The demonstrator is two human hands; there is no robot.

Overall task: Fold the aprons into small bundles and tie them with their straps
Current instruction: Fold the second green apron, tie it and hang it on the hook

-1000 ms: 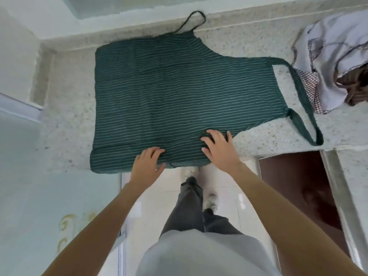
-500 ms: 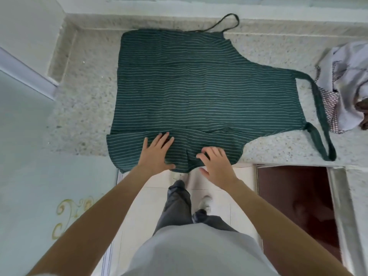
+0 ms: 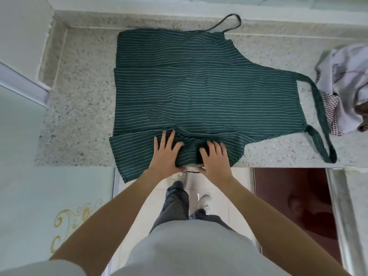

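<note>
- The green striped apron (image 3: 199, 100) lies spread flat on the speckled stone counter (image 3: 79, 116), its near hem overhanging the edge.
- Left hand (image 3: 166, 154) and right hand (image 3: 214, 158) press flat-fingered on that hem, gripping nothing.
- Judged: smoothing before the first fold; next needs pinching an edge.
- Neck strap loop (image 3: 320, 120) trails toward crumpled pale cloths (image 3: 346, 80), right of the apron.

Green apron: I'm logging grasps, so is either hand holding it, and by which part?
No grip. The left hand and right hand lie flat on the green apron, pressing its near edge against the counter.
</note>
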